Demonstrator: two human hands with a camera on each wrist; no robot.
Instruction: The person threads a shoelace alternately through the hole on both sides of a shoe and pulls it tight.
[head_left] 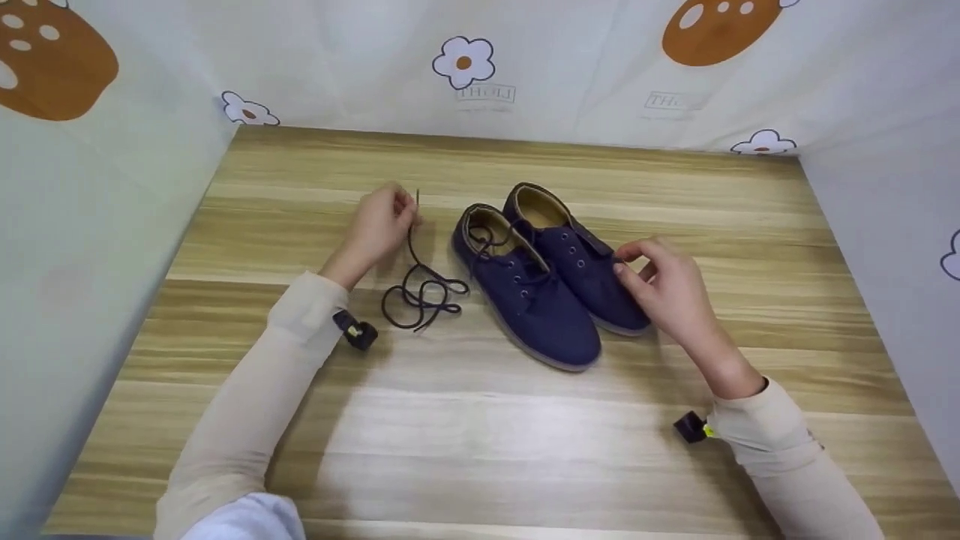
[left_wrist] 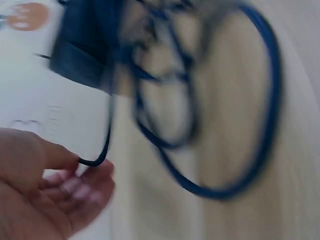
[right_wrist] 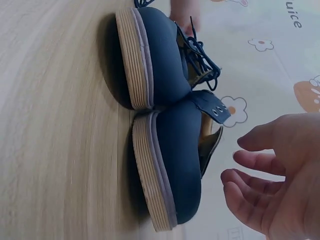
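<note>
My left hand (head_left: pixel 379 223) pinches one dark blue shoelace (left_wrist: pixel 109 125) near its end, between thumb and fingers. The rest of that lace lies in loose loops on the table, left of the shoes. A navy shoe (head_left: pixel 551 322) with a lace at its eyelets and loops over its opening stands beside a second navy shoe (head_left: pixel 600 289). No lace shows in the second shoe's eyelets, and its flap stands up in the right wrist view. Over this shoe's front is my right hand (head_left: pixel 667 281), its fingers loosely bent, with a gap between thumb and fingers (right_wrist: pixel 250 192).
Both shoes stand side by side on a wood-grain table (head_left: pixel 465 442), toes toward the person and slightly right. A pale curtain (head_left: pixel 570 75) with flower prints rises behind the table and along both sides. Each sleeve carries a small black wrist camera (head_left: pixel 361 335).
</note>
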